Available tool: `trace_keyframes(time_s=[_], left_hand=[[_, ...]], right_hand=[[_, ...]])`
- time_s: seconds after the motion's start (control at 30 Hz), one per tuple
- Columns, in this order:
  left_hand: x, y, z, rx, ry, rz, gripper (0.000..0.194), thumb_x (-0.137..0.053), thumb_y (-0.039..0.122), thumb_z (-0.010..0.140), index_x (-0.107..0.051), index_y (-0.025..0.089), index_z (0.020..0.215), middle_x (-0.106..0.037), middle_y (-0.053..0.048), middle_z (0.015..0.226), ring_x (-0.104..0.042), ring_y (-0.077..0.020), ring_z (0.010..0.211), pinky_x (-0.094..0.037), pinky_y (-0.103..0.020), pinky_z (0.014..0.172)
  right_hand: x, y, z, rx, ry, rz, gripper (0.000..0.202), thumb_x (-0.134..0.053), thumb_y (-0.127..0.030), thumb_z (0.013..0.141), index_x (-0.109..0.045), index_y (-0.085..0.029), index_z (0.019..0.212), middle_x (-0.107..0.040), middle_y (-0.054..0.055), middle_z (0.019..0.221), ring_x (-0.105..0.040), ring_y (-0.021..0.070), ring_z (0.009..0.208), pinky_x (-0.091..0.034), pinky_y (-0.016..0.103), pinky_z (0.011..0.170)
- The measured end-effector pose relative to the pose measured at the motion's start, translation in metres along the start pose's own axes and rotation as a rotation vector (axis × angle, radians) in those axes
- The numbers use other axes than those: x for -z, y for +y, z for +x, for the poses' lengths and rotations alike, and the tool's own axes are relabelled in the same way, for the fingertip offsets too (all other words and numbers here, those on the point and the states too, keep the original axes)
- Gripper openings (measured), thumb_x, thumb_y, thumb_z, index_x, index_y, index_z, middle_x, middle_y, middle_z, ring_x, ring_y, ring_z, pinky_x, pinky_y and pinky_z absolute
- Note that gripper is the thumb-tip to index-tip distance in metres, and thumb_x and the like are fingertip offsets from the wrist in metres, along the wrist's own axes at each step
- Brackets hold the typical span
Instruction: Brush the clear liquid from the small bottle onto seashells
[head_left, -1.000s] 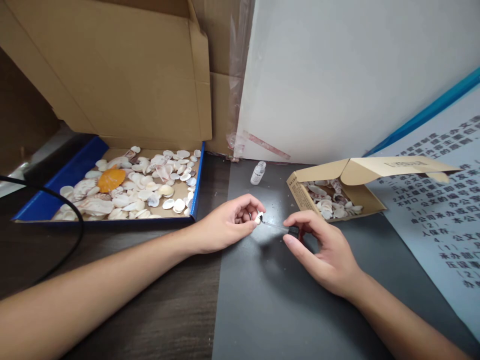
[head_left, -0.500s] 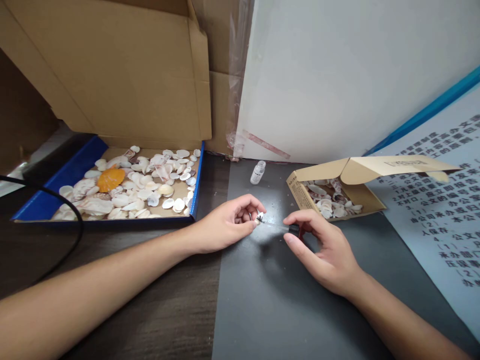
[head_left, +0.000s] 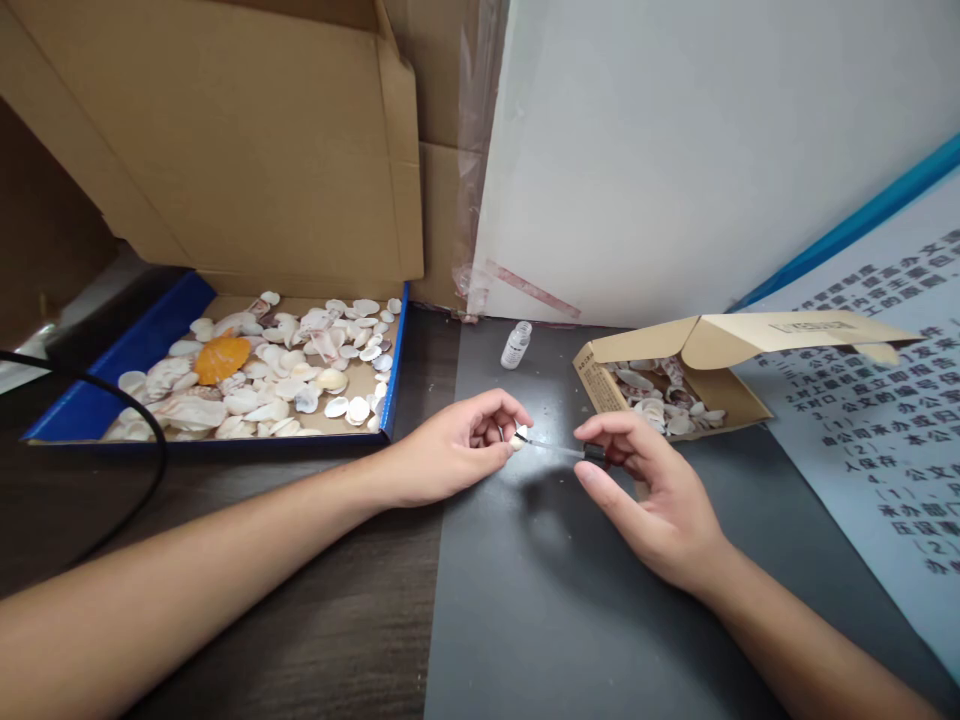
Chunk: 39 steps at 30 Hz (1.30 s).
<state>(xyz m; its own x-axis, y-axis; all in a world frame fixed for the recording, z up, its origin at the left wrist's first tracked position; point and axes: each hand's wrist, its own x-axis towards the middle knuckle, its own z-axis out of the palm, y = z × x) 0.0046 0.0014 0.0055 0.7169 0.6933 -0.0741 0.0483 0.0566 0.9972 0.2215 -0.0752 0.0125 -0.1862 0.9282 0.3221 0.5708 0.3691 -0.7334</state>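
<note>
Between its thumb and fingers my left hand (head_left: 469, 447) pinches a small pale shell (head_left: 517, 438) above the grey mat. My right hand (head_left: 649, 495) grips the black cap of a thin brush (head_left: 555, 448). The brush's dark tip points left and meets the shell or lies right against it; the exact contact is too small to tell. Behind the hands a small clear glass bottle (head_left: 515, 346) with a white label stands upright and uncapped on the mat.
On the left, a blue-edged box (head_left: 397, 365) holds many shells, among them an orange shell (head_left: 222, 359). A small cardboard box (head_left: 609, 388) of shells stands at right, beside a printed sheet (head_left: 885, 480). A black cable (head_left: 161, 450) curves at far left.
My right hand has shifted slightly right with the brush, and its tip looks narrower against the shell. My left hand has stayed nearly still.
</note>
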Motion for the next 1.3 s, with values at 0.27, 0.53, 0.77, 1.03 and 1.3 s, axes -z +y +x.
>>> trace_keyframes(time_s=[0.27,0.53,0.77,1.03,1.3], left_hand=[[-0.001,-0.0006,-0.0001,0.018,0.013,-0.005,0.015,-0.059,0.024,0.09,-0.055,0.015,0.102,-0.046,0.004,0.079,-0.042,-0.0118,0.073,-0.035,-0.025,0.069],[-0.001,-0.0008,-0.0004,0.026,0.002,-0.017,0.017,-0.061,0.024,0.088,-0.055,0.016,0.103,-0.047,0.003,0.081,-0.043,-0.0118,0.074,-0.036,-0.025,0.07],[-0.0004,-0.0002,-0.0008,0.02,0.0,-0.003,0.017,-0.061,0.023,0.088,-0.055,0.016,0.102,-0.046,0.003,0.081,-0.043,-0.012,0.074,-0.037,-0.025,0.07],[-0.0009,-0.0004,0.0001,0.029,0.004,-0.007,0.016,-0.061,0.024,0.089,-0.056,0.015,0.103,-0.046,0.003,0.08,-0.043,-0.012,0.074,-0.036,-0.025,0.07],[0.0005,0.001,-0.001,0.037,-0.005,0.005,0.018,-0.062,0.022,0.086,-0.056,0.017,0.102,-0.049,0.002,0.082,-0.045,-0.0127,0.076,-0.038,-0.026,0.072]], right_hand=[[0.0012,0.0012,-0.0007,-0.008,0.041,-0.055,0.012,-0.062,-0.022,0.092,-0.057,-0.024,0.103,-0.06,-0.002,0.073,-0.058,0.0134,0.06,-0.049,0.024,0.057],[0.0016,0.0013,-0.0016,0.0,0.037,-0.064,0.013,-0.063,-0.02,0.091,-0.057,-0.024,0.102,-0.06,-0.002,0.073,-0.06,0.0144,0.062,-0.05,0.025,0.058],[0.0017,0.0011,-0.0016,0.022,0.002,-0.038,0.013,-0.062,-0.021,0.092,-0.057,-0.025,0.104,-0.059,-0.003,0.071,-0.059,0.0137,0.061,-0.05,0.024,0.059],[0.0016,0.0025,-0.0016,0.012,0.039,-0.06,0.012,-0.063,-0.021,0.091,-0.058,-0.024,0.102,-0.061,-0.001,0.076,-0.059,0.0145,0.064,-0.05,0.025,0.059],[0.0019,0.0009,-0.0021,0.056,0.015,-0.033,0.013,-0.062,-0.02,0.092,-0.058,-0.025,0.103,-0.062,-0.001,0.078,-0.06,0.0139,0.063,-0.05,0.025,0.059]])
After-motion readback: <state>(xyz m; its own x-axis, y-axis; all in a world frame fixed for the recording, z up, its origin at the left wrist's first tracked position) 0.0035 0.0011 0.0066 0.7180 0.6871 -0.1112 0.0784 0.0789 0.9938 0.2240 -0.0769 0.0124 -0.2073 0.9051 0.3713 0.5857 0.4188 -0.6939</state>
